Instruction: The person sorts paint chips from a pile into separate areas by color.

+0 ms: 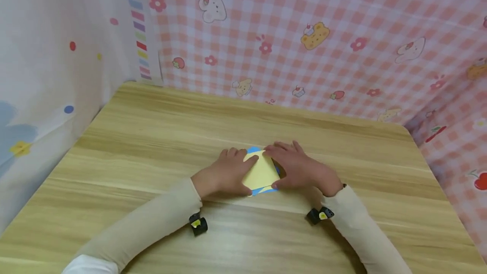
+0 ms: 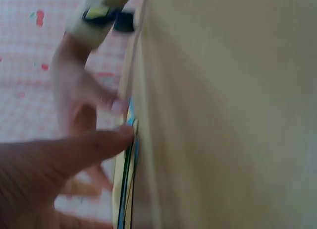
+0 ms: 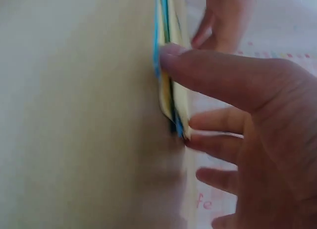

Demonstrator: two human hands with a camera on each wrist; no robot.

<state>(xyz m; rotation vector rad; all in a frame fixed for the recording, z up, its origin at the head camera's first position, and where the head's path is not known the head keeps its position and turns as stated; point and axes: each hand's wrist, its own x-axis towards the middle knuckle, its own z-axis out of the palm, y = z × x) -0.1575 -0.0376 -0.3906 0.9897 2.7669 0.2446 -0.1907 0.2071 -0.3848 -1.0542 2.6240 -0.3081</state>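
A small, uneven stack of yellow and blue cards (image 1: 261, 173) lies on the wooden table, a yellow one on top and blue corners sticking out at its far and near edges. The left hand (image 1: 231, 171) grips its left side, thumb at the near edge and index finger lying over the top. On the other side, the right hand (image 1: 298, 166) holds it between a thumb at the near corner and fingers at the far edge. Layered edges of the stack (image 3: 167, 90) show beside the thumb in the right wrist view. The left wrist view is blurred.
The wooden table (image 1: 152, 138) reaches back to a pink checked cloth (image 1: 285, 67) hung behind it. A white patterned cloth (image 1: 49, 75) hangs at the left. Small black wrist devices (image 1: 198, 224) sit at both sleeve cuffs.
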